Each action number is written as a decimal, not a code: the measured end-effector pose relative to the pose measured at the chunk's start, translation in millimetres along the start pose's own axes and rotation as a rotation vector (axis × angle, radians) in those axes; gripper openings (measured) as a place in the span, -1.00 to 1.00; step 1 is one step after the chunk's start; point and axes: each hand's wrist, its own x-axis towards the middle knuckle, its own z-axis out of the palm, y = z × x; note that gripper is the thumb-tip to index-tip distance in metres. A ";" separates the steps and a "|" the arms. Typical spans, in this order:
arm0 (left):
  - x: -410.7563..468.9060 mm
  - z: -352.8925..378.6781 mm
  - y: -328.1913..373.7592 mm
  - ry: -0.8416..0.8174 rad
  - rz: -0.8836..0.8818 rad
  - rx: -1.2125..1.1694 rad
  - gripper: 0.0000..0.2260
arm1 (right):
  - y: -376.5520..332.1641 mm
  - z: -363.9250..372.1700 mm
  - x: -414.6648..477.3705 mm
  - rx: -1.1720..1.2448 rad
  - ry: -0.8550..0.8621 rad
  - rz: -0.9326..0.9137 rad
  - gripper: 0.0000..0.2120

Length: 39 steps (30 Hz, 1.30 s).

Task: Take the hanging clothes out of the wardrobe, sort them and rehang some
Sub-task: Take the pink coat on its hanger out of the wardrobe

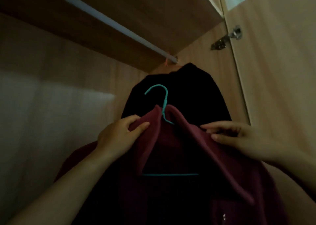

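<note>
Pale wood panels (51, 57) close us in on the left and behind, for we are looking up into a dim wardrobe; its white rail (109, 22) runs slantwise from the upper left down to the side wall, under a wooden shelf (153, 11); on the right the open door (277, 71) stands lit, with a metal hinge (227, 38) joining it to the side panel. At the rail's far end a black garment (179, 95) hangs from a pinkish hook (166, 63), close against the side wall. In front of it we hold up a maroon garment (196, 156) on a teal hanger (164, 105); the hanger's hook is free in the air below the rail, touching nothing, and its bottom bar shows through the open neck of the cloth. Our left hand (119, 137) has its grip closed on the left shoulder of the maroon garment, thumb on top and fingers folded round the fabric; our right hand (242, 139) pinches the right shoulder between thumb and fingertips (206, 126), the grip narrow on the cloth. The maroon garment drapes down between our forearms to the bottom edge, dark and hard to read there.
</note>
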 end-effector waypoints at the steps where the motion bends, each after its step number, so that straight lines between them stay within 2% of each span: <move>1: -11.4 5.1 3.8 -0.016 -0.012 -0.010 -0.76 | -4.2 3.3 -13.2 0.057 -0.020 0.032 -0.74; 3: -31.9 12.3 18.0 -0.013 -0.026 -0.035 -0.74 | -13.5 11.3 -36.5 0.031 -0.004 0.044 -0.66; 5: -47.9 17.0 35.6 0.019 -0.024 -0.059 -0.74 | -20.6 20.3 -57.1 -0.192 0.051 0.018 -0.55; 8: -69.5 19.7 64.8 0.041 0.013 -0.117 -0.77 | -25.5 25.1 -87.8 -0.402 0.211 -0.016 -0.58; 12: -103.5 18.3 108.4 0.041 0.056 -0.189 -0.68 | -37.1 10.4 -131.4 -0.456 0.448 -0.041 -0.70; 17: -142.6 11.2 168.4 0.084 0.139 -0.313 -0.72 | -63.0 -18.7 -196.5 -0.570 0.548 -0.073 -0.70; 23: -161.7 -9.4 267.6 0.187 0.300 -0.343 -0.72 | -116.4 -83.8 -263.2 -0.631 0.670 -0.101 -0.73; 27: -204.9 -8.6 349.0 0.165 0.359 -0.406 -0.74 | -151.8 -133.9 -348.7 -0.671 0.692 -0.027 -0.73; 33: -320.7 6.5 470.5 -0.036 0.298 -0.590 -0.72 | -197.4 -190.3 -517.6 -0.760 0.713 0.198 -0.75; 39: -465.6 38.6 561.8 -0.443 0.130 -0.843 -0.77 | -231.2 -211.2 -687.5 -0.831 0.687 0.507 -0.75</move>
